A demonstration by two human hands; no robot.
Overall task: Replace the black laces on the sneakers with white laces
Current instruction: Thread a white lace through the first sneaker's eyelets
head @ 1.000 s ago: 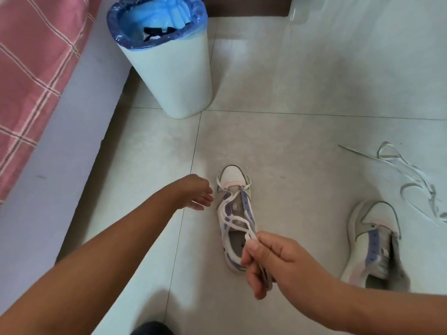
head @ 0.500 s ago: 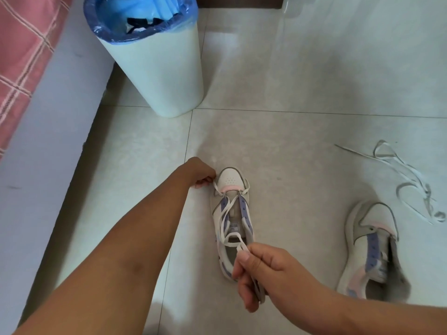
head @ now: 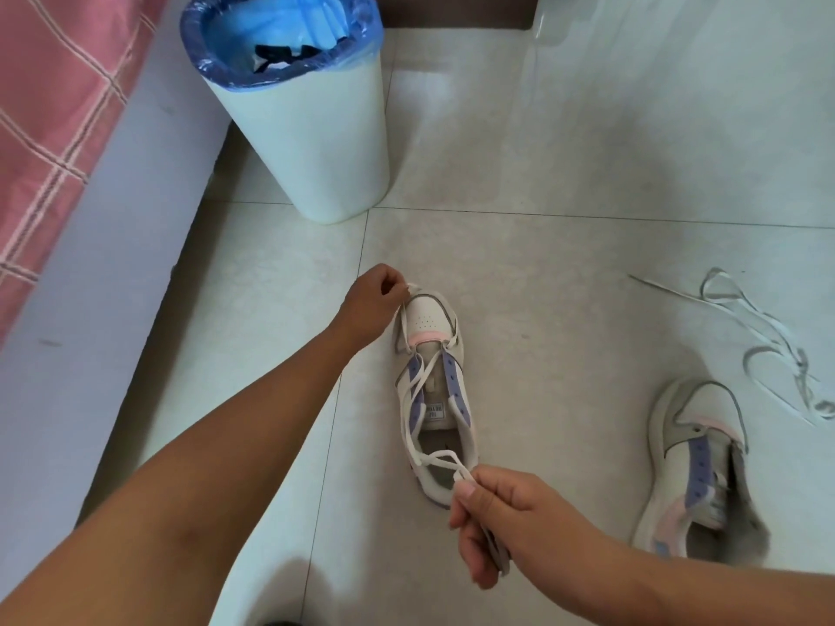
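We have the near sneaker (head: 436, 390) flat on the tiled floor (head: 565, 309), toe pointing away from us, so its eyelets face up. A white lace (head: 418, 386) is loosely threaded through it. Our left hand (head: 372, 305) pinches a loop of that lace just beside the toe, while our right hand (head: 501, 521) pinches the free ends at the heel opening; holding both ends like this lets us draw out slack, we judge, and even up the lacing.

The second sneaker (head: 696, 463) lies tipped on its side to the right, well apart, with no lace in it that we can see (so it likely comes next). A spare white lace (head: 768, 350) lies tangled on the floor beyond it. Something black, probably the old laces (head: 282, 54), sits inside the lined bin (head: 311, 142) ahead of us.
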